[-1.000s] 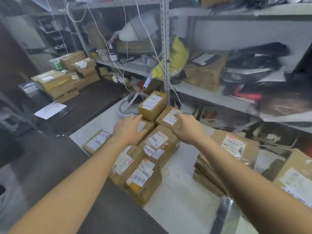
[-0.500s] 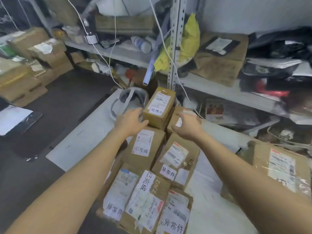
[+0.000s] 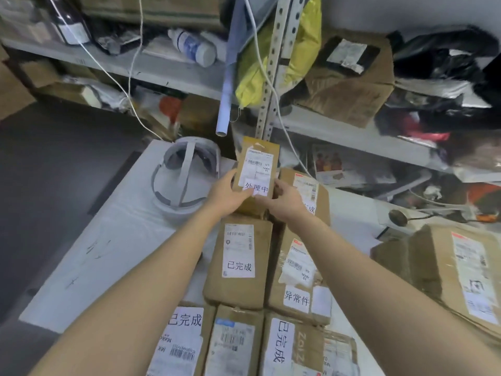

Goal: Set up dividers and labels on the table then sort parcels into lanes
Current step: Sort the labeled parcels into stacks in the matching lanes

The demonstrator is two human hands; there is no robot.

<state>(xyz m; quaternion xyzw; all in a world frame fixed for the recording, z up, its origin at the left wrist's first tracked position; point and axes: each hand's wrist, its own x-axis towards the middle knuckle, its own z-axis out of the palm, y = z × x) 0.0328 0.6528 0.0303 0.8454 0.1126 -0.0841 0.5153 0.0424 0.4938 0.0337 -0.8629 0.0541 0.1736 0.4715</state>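
Note:
A small brown parcel (image 3: pixel 259 158) with a white label stands at the far end of the parcel rows on the white table (image 3: pixel 113 240). My left hand (image 3: pixel 226 192) grips its left side, thumb on the label. My right hand (image 3: pixel 284 200) grips its right lower edge. Just in front lies a flat parcel (image 3: pixel 240 260) with a handwritten label, and to its right another labelled parcel (image 3: pixel 299 278). Behind my right hand a further parcel (image 3: pixel 311 185) is partly hidden. Three more labelled parcels (image 3: pixel 233 346) lie nearest me.
A white headset (image 3: pixel 184 180) lies on the table left of the held parcel. A large carton (image 3: pixel 461 272) stands at the right. Cluttered metal shelves (image 3: pixel 352 137) with a post, hanging cables and a rolled tube (image 3: pixel 225 104) rise just behind the table.
Both hands have closed on the small far parcel, which now stands more upright. My head has moved forward and down, so the parcels look larger.

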